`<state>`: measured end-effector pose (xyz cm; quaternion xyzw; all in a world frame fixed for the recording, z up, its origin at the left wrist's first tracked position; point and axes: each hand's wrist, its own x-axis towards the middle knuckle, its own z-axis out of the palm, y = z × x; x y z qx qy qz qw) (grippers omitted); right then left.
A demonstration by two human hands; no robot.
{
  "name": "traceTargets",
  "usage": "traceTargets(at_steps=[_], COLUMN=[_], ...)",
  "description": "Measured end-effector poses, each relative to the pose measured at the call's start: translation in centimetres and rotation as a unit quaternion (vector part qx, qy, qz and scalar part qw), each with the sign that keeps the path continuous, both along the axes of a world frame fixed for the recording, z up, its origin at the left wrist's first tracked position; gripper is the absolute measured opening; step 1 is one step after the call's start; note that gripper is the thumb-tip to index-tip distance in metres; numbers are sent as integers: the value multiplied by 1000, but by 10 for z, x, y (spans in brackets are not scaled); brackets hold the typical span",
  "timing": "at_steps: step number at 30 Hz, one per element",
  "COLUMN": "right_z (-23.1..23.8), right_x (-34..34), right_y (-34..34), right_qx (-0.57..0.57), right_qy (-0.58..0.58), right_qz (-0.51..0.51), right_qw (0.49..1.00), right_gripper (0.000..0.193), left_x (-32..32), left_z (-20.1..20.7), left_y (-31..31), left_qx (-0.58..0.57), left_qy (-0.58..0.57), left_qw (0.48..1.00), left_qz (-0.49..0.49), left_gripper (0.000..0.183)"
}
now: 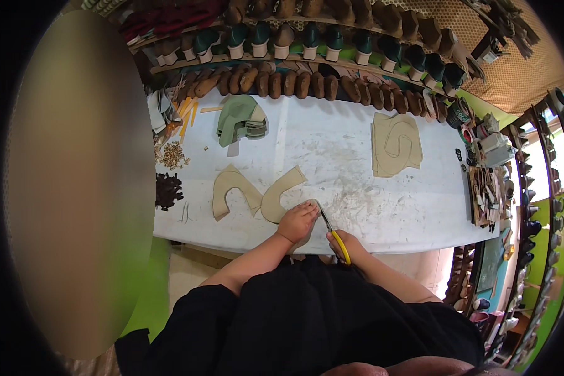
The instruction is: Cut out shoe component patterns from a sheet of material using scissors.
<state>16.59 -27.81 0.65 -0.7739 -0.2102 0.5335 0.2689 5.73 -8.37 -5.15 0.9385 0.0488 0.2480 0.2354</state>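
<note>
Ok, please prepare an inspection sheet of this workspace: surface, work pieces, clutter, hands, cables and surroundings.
Surface: white-covered table, dark smudges.
Work pieces: U-shaped flat beige piece, arch-shaped flat beige piece on its left; beige sheets farther right.
Clutter: stacked green curved pieces, heap of small golden bits, heap of small black bits.
Hands: left hand at the U-shaped piece; right hand holds yellow-handled scissors.
Cables: nothing seen.
Surroundings: brown shoe-shaped forms behind the table.
</note>
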Motion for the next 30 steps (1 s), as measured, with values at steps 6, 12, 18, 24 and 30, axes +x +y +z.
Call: traceTargets(at_steps=[6, 12, 18, 24, 30], right_z=[11, 9, 13, 1, 9], right_x=[4, 2, 0, 2, 17], right_y=[2, 12, 15, 9, 9], right_qx=[64, 60, 64, 67, 38], right_qy=[154, 148, 114, 69, 60], right_qz=[-91, -84, -83, -67, -22], right_qw=[982, 984, 988, 993, 997], right_gripper=[48, 49, 44, 45, 53], left_x=[-1, -1, 0, -2, -3], left_z=[6, 4, 1, 2, 5], left_y=[1, 0, 1, 0, 0], left_qx=[-5, 4, -9, -34, -12], left_qy=[8, 6, 4, 15, 27], left_qw=[1000, 1000, 1000, 999, 999], left_qz=[-16, -13, -13, -6, -14], left_gripper=[30, 31, 31, 26, 27])
